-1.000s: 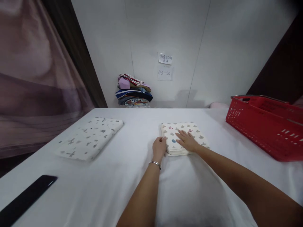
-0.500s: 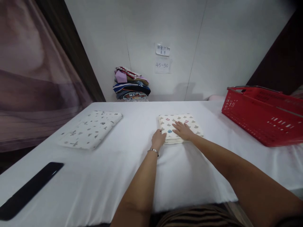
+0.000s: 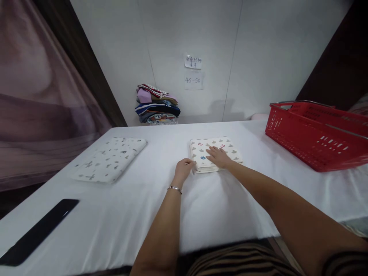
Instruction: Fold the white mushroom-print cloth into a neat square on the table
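Observation:
A folded cream cloth with small grey, red and blue prints lies near the middle of the white table. My right hand rests flat on top of it, fingers stretched out. My left hand, with a thin bracelet on the wrist, touches the cloth's near left edge with its fingers curled against the fold.
A second folded white printed cloth lies at the left. A stack of folded colourful clothes stands at the wall. A red plastic basket sits at the right. A long black flat object lies near the front left edge. Paper notes hang on the wall.
The view has pulled back and shifted a little, so the table's front edge shows. My left hand has slid slightly left along the cloth's edge; my right hand stays flat on the cloth.

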Demonstrator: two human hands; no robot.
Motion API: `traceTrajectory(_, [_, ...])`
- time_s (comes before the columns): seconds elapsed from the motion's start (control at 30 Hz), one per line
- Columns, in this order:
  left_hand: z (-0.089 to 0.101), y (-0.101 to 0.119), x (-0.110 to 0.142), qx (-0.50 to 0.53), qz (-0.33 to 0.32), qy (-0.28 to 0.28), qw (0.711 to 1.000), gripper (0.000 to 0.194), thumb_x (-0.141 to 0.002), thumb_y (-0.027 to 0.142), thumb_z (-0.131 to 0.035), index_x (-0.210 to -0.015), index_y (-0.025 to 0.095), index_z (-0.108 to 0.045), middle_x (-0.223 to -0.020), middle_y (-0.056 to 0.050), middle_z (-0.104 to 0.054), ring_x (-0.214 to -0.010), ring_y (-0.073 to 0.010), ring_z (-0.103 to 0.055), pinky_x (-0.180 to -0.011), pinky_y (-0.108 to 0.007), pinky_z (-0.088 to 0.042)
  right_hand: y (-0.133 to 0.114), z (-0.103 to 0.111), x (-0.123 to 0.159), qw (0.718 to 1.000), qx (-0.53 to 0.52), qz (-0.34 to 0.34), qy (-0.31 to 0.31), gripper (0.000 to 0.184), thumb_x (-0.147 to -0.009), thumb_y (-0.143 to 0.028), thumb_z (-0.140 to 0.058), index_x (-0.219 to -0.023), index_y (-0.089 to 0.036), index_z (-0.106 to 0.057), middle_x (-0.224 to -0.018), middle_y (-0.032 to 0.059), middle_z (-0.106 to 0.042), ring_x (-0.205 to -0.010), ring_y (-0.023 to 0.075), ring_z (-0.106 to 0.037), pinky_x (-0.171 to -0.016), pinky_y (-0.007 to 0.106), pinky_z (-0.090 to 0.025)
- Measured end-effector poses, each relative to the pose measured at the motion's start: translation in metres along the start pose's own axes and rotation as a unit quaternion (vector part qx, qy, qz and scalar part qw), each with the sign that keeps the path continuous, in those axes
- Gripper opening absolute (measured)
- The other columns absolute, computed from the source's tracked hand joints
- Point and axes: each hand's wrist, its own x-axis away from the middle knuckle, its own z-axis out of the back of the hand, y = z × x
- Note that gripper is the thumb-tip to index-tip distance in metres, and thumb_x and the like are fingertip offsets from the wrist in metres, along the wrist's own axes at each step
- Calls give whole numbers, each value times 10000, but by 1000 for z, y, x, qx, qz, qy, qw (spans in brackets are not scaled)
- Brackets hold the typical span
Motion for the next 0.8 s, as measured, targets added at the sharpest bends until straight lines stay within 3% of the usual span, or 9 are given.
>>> traceTrajectory(0.07, [0,2,10,-41,-35,-17,998,134,-722,317,-620,-770,192,-622,-803,-9,-650,-680,-126,-571,-635,-242,-425,-1,1,0,1000,3,1,4,642,-900,-596,-148,-1427,-254,-281,-1519,41,-168,-1393,243,-100,-1101,477,-98])
traceTrajectory(0.23, [-7,6,22,-175,-101,10,979,144,-731,255,-624,-864,207,-602,-920,-7,-616,-741,-124,-554,-689,-252,-405,-4,4,2,1000,6,-3,-1,635,-907,-580,-148,-1424,-240,-290,-1516,52,-177,-1390,244,-112,-1099,477,-107])
traceTrajectory(0.57, [-14,11,25,-309,-107,1,945,93,-766,172,-511,-845,215,-535,-910,-7,-599,-786,-142,-558,-650,-249,-368,-1,1,1,1000,-6,5,18,588,-910,-563,-194,-1401,-268,-326,-1509,45,-208,-1382,254,-146,-1089,482,-124])
traceTrajectory(0.8, [-12,11,24,-306,-83,-2,948,69,-761,193,-516,-823,217,-536,-877,-6,-598,-783,-157,-552,-651,-264,-390,0,0,-2,1000,-7,9,29,565,-914,-552,-215,-1395,-280,-329,-1504,47,-226,-1380,244,-150,-1087,471,-122])
